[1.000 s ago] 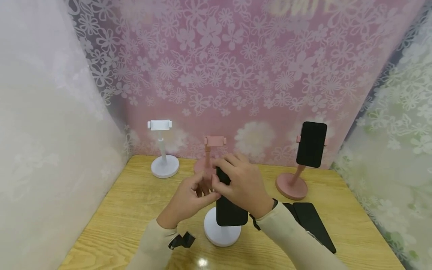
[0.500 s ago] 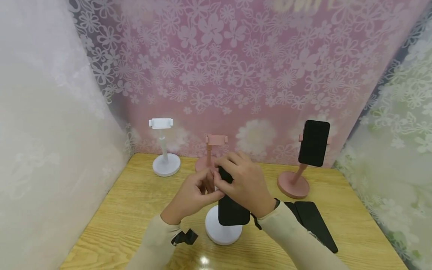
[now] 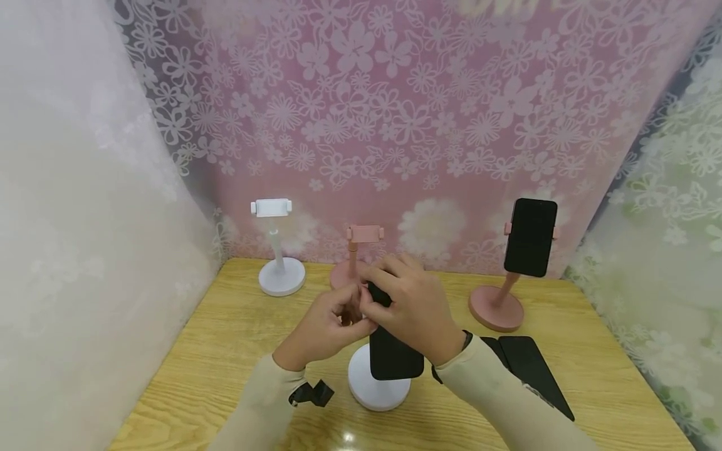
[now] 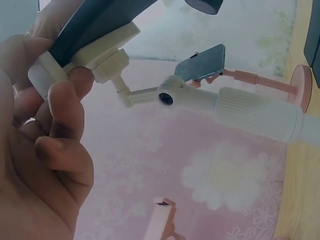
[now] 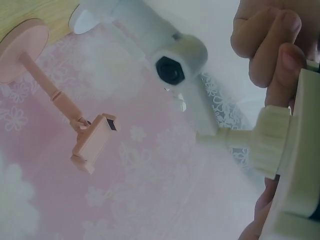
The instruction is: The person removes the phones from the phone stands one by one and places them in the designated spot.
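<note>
A black smartphone sits tilted against the holder of a white phone stand, whose round base shows beneath it. My right hand lies across the phone's upper part and grips it by the edges. At the phone's left edge, my left hand pinches the stand's white clamp end between thumb and fingers. The left wrist view shows the clamp end beside the dark phone, with the jointed white arm behind. In the right wrist view the clamp's back and its round knob appear close up.
Behind stand a second white stand and a pink stand, both without phones. A pink stand at right holds an upright phone. Dark flat phones lie on the wooden table, partly behind my right sleeve.
The whole head view has shifted slightly, so things sit a little further right. My left fingers have closed in towards the phone's upper left edge; the right hand keeps its grip.
</note>
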The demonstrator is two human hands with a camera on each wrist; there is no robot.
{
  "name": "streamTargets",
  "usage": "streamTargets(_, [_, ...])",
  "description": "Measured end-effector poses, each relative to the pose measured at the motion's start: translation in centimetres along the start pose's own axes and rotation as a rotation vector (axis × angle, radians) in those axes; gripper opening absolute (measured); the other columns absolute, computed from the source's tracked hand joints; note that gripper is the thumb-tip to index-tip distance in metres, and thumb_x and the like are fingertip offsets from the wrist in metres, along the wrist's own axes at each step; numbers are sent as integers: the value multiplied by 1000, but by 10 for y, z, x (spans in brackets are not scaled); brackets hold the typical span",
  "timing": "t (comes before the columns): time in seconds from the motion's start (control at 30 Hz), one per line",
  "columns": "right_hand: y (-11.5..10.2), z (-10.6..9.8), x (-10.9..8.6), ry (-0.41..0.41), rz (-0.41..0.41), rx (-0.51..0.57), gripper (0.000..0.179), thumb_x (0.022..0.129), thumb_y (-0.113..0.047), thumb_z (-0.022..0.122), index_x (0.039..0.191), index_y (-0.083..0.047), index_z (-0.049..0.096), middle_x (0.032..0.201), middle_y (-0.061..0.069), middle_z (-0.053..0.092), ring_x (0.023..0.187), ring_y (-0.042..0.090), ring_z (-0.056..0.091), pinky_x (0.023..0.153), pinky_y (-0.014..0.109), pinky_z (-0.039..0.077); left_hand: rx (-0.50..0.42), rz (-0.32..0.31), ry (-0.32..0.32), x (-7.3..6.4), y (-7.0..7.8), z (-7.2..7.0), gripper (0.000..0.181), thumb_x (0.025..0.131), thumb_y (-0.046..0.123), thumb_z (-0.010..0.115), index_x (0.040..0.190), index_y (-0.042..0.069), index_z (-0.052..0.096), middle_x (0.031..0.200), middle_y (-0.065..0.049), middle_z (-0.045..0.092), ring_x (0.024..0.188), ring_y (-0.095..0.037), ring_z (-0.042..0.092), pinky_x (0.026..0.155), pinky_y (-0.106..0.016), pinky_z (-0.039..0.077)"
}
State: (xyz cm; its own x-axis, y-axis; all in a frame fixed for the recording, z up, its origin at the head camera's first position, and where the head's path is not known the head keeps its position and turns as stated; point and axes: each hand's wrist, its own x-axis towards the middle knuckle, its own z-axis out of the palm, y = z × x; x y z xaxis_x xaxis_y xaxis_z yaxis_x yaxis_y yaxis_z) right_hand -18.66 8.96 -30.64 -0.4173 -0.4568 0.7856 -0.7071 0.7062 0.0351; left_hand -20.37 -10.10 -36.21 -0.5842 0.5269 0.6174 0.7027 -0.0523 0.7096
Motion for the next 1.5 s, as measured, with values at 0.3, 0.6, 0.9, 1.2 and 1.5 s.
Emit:
streamTargets(0.3, [2,-2,-1,-7,-14,-9,20,90,-21,69,108,-18,77,83,-2,59,66,17,42,51,28,36,-70,91,45,3,-9,8,26,90,-11,67,83,10,52,69,-5,53,53,-12,44,50,-23,38])
streamTargets(0.6, [7,-8,-1,-33,-16,32,14,87,-19,72,101,-19,75,81,-4,56,68,15,43,50,26,36,-99,51,-20,6,-10,3,23,93,-9,68,89,8,54,72,-5,53,57,-11,45,51,-26,40])
streamTargets(0.9, [7,-13,-3,-39,12,187,16,85,-16,74,101,-18,76,78,-3,55,68,10,41,55,24,36,-208,9,-78,1,-13,-2,26,100,12,71,90,3,49,75,-12,56,61,-9,55,55,-28,50])
streamTargets(1.2, [7,-17,-6,-29,68,279,18,85,-14,76,103,-18,77,81,-5,58,69,9,43,57,26,37,-231,8,-72,-1,-13,1,23,100,2,66,89,0,46,75,-16,55,59,-12,55,53,-30,51])
streamTargets(1.5, [8,-15,-8,13,88,336,19,86,-11,74,104,-19,77,86,-6,64,70,11,47,58,27,41,30,39,71,-2,-2,10,21,91,-4,67,87,10,53,66,-3,54,55,-7,47,49,-23,41])
